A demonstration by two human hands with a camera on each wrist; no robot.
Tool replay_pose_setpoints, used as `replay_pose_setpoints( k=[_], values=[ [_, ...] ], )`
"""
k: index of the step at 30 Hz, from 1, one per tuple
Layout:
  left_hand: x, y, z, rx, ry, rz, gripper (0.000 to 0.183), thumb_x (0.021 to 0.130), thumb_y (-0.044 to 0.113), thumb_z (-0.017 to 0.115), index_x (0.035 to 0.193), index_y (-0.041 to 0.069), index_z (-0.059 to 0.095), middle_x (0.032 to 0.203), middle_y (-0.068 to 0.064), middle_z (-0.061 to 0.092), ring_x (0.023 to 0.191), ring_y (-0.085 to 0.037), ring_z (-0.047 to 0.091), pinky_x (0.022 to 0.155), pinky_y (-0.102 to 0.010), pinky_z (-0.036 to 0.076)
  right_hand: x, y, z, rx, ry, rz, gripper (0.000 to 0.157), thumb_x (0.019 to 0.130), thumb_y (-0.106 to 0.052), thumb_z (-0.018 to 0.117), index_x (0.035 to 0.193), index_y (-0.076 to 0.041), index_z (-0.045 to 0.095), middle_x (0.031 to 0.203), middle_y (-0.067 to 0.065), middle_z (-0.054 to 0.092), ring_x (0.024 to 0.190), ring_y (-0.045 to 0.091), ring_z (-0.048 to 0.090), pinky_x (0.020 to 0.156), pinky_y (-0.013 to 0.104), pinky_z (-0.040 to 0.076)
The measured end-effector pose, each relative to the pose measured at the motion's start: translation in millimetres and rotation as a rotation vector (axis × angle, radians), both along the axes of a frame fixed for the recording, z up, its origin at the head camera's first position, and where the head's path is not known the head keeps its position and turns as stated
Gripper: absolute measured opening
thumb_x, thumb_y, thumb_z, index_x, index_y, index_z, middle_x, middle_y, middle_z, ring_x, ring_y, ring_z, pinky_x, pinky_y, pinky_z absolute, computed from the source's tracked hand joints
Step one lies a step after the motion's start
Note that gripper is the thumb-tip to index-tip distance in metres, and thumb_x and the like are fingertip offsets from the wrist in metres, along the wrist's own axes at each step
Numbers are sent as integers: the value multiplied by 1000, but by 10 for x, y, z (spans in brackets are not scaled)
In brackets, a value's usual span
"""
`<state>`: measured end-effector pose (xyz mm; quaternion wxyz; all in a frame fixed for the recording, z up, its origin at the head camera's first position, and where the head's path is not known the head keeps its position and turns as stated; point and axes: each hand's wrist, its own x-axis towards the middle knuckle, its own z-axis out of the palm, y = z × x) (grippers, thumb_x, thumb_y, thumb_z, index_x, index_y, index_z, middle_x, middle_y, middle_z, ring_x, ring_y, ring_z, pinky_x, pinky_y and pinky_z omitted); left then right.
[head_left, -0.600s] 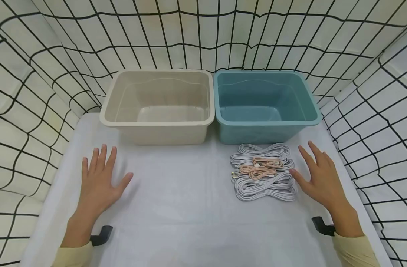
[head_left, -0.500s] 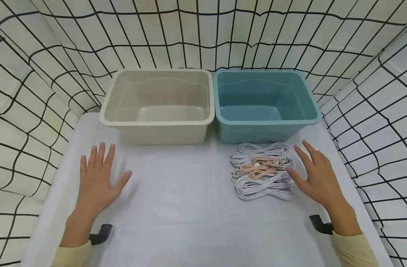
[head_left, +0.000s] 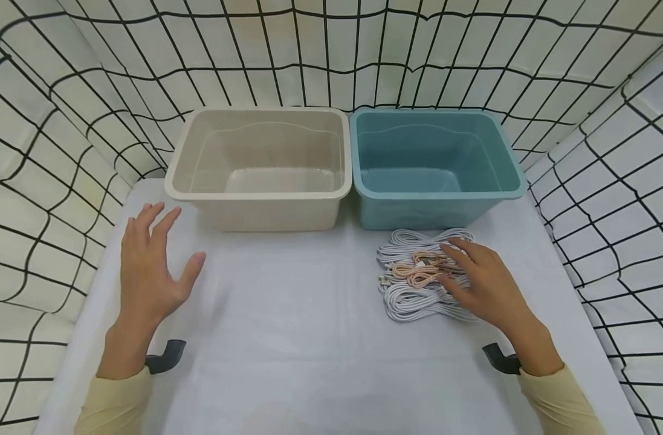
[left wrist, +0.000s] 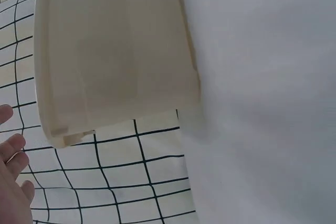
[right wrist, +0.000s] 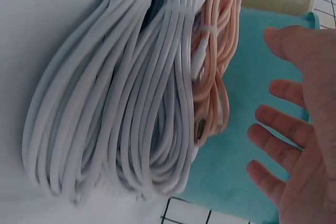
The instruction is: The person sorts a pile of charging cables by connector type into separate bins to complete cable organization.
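Note:
Coiled white cables point(head_left: 413, 305) lie on the right side of the table, with smaller peach-coloured cable coils point(head_left: 415, 275) on top. My right hand point(head_left: 486, 287) reaches over their right part from the side, thumb and fingers spread and holding nothing. In the right wrist view, tied loops of the white cable point(right wrist: 105, 108) fill the middle, and the fingers stand apart from the peach cable point(right wrist: 215, 51). Over the left side of the table hovers my left hand point(head_left: 148, 275), fingers loosely bent, nothing in it; only its fingertips point(left wrist: 16, 145) show in the left wrist view.
Behind the cables stands a blue-green bin point(head_left: 437, 211), side by side with a beige bin point(head_left: 266, 214). Both are empty inside. Black wire grid panels point(head_left: 326, 69) enclose the back and both sides of the white-covered table point(head_left: 287, 326).
My right hand has moved left, from beside the cables to over them. The left hand has shifted slightly up and away, its fingers more bent. Cables and bins have stayed put.

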<state>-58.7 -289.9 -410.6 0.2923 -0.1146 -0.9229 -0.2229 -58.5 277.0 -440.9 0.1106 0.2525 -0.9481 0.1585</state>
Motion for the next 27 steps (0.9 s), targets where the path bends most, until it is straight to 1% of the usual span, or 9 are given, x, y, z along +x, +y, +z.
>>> replay_pose_setpoints(
  k=[2, 4, 8, 12, 16, 20, 23, 27],
  values=[
    [-66, 34, 62, 16, 25, -12, 90, 95, 72, 43, 151, 1, 51, 156, -27, 44, 152, -49, 35, 128, -66, 14, -3, -53, -12, -9, -12, 14, 65, 87, -22, 84, 145, -3, 61, 147, 21, 58, 133, 45, 56, 109, 65, 42],
    [-134, 63, 119, 16, 28, -27, 90, 95, 71, 43, 153, 2, 49, 158, -26, 43, 153, -47, 33, 128, -64, 13, -4, -108, -25, -12, -22, 29, 63, 88, -23, 84, 144, -5, 62, 147, 20, 59, 133, 44, 56, 109, 64, 43],
    [-292, 81, 205, 2, 5, -56, 91, 96, 71, 43, 158, 4, 44, 166, -23, 35, 158, -44, 26, 130, -61, 11, -13, -224, -73, -32, -25, 69, 61, 87, -26, 85, 142, -6, 64, 147, 19, 60, 133, 42, 57, 109, 63, 44],
    [-449, 56, 266, 6, -27, -60, 91, 97, 70, 45, 160, 4, 40, 169, -22, 31, 158, -44, 24, 130, -60, 11, 1, -338, -153, -52, -33, 96, 60, 89, -29, 84, 142, -7, 64, 149, 17, 59, 135, 40, 56, 111, 63, 42],
    [-605, -6, 316, 11, -108, -39, 89, 95, 62, 53, 163, 5, 37, 169, -22, 29, 158, -42, 23, 129, -62, 14, 18, -447, -225, -54, -46, 107, 57, 92, -29, 81, 142, -7, 65, 148, 15, 61, 135, 37, 57, 114, 61, 40],
    [-803, -85, 373, -8, -207, -22, 88, 95, 54, 59, 165, 8, 34, 170, -21, 28, 157, -44, 25, 125, -68, 19, 18, -512, -257, -47, -31, 98, 51, 94, -29, 78, 139, -7, 68, 142, 13, 65, 132, 35, 58, 113, 59, 41],
    [-957, -157, 405, -2, -275, -15, 88, 96, 54, 59, 166, 9, 31, 171, -21, 27, 156, -47, 26, 122, -73, 21, 10, -542, -257, -42, -5, 90, 46, 95, -26, 77, 135, -5, 70, 135, 13, 67, 128, 35, 59, 112, 57, 42],
    [-1133, -232, 413, 28, -375, -20, 90, 99, 57, 56, 168, 9, 26, 174, -21, 22, 157, -49, 24, 119, -77, 22, -12, -580, -248, -40, 26, 80, 40, 96, -22, 77, 131, -3, 72, 126, 14, 68, 121, 36, 60, 108, 56, 44]
  ],
)
